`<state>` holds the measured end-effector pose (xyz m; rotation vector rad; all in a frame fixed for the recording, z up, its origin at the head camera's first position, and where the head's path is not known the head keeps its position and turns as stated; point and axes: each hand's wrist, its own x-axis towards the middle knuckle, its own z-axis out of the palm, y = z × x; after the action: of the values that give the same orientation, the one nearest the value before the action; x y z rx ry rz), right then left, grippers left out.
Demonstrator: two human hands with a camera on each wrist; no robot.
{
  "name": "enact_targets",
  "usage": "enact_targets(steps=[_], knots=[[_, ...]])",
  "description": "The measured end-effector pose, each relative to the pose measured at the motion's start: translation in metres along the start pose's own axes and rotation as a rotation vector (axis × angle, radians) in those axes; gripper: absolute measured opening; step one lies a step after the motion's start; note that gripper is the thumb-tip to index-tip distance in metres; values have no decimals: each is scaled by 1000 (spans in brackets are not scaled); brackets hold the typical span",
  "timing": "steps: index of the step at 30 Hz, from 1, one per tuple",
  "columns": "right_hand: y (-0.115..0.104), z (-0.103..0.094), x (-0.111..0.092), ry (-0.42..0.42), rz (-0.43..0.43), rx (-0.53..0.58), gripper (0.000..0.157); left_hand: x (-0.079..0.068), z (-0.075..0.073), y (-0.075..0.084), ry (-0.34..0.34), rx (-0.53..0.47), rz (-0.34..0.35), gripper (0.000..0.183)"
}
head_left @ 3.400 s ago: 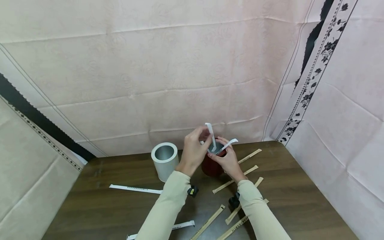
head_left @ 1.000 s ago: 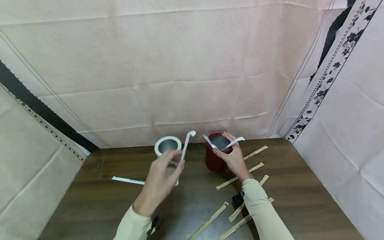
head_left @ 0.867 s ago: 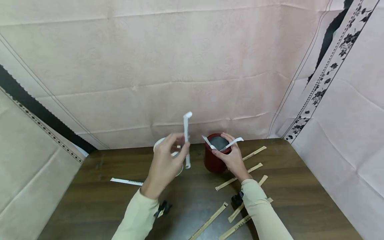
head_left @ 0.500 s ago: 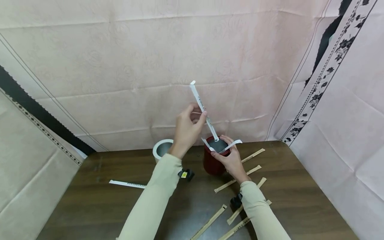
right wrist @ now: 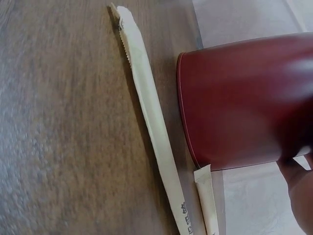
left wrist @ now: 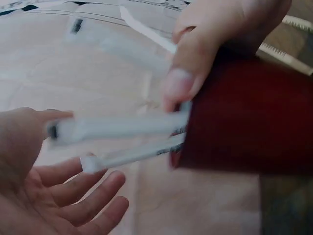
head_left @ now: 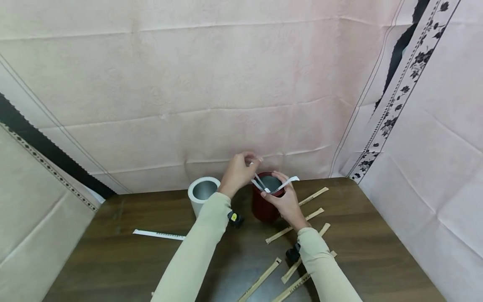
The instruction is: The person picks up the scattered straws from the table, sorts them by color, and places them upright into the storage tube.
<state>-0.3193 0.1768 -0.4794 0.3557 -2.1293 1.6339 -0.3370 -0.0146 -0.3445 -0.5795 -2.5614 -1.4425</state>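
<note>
My right hand (head_left: 284, 205) grips the dark red cup (head_left: 264, 209) near its rim, thumb at the near side. Several white paper-wrapped straws (left wrist: 127, 129) stick out of the cup, leaning different ways; one straw (head_left: 291, 180) tilts right over the rim. My left hand (head_left: 238, 172) hovers at the cup's left, beside the straw ends. In the left wrist view, the left hand (left wrist: 63, 196) has its fingers spread, with blurred straw ends close by; whether they touch is unclear. The right wrist view shows the cup's side (right wrist: 244, 103) and part of the right hand (right wrist: 301, 196).
A white cup (head_left: 194, 204) stands left of the red one, partly behind the left arm. A white wrapped straw (head_left: 158, 235) lies on the table (head_left: 113, 260) at left. Several tan wrapped straws (head_left: 260, 280) lie to the right, some under the right arm. Cloth hangs behind.
My left hand carried a white straw from the left to the red cup and lowered it in. Its fingers have since spread. The right hand kept holding the cup throughout.
</note>
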Motion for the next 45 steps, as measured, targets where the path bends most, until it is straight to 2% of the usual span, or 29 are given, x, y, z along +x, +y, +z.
enact_targets(steps=[2, 5, 8, 9, 12, 14, 16, 20, 23, 26, 30, 35, 39, 42, 45], knots=[[-2, 1, 1, -1, 4, 9, 74, -10, -16, 4, 46, -22, 41, 40], [-21, -1, -1, -10, 16, -3, 74, -32, -48, 6, 96, -27, 128, 30], [-24, -4, -1, -20, 43, -23, 76, -58, -82, -2, 120, 6, 180, 24], [-24, -5, -1, -20, 41, -26, 76, -67, -93, -8, 120, 22, 190, 22], [-5, -3, 2, -14, 34, -19, 78, -90, -124, -34, 101, 106, 195, 17], [0, -1, 3, -12, 21, -18, 78, -104, -140, -58, 64, 187, 186, 13], [2, -1, 3, -13, 15, -22, 77, -116, -149, -86, 7, 293, 177, 9], [1, -5, 2, -7, 13, -47, 74, -133, -150, -138, -183, 491, 143, 13], [0, -6, 1, 7, 2, -47, 73, -144, -144, -168, -314, 590, 100, 22], [1, -5, 1, 12, -6, -35, 73, -153, -140, -190, -366, 628, 54, 28], [2, 0, 1, -6, 3, -26, 73, -162, -139, -210, -377, 617, 60, 25], [3, 3, -2, -10, 23, -26, 76, -170, -138, -220, -395, 550, 111, 15], [-5, 2, -1, -4, 22, -28, 76, -169, -134, -220, -400, 448, 104, 10], [-19, 2, -3, -12, 28, -26, 75, -170, -133, -213, -362, 385, 97, 8], [-33, 0, -6, -21, 33, -22, 73, -169, -132, -196, -300, 320, 118, 10]])
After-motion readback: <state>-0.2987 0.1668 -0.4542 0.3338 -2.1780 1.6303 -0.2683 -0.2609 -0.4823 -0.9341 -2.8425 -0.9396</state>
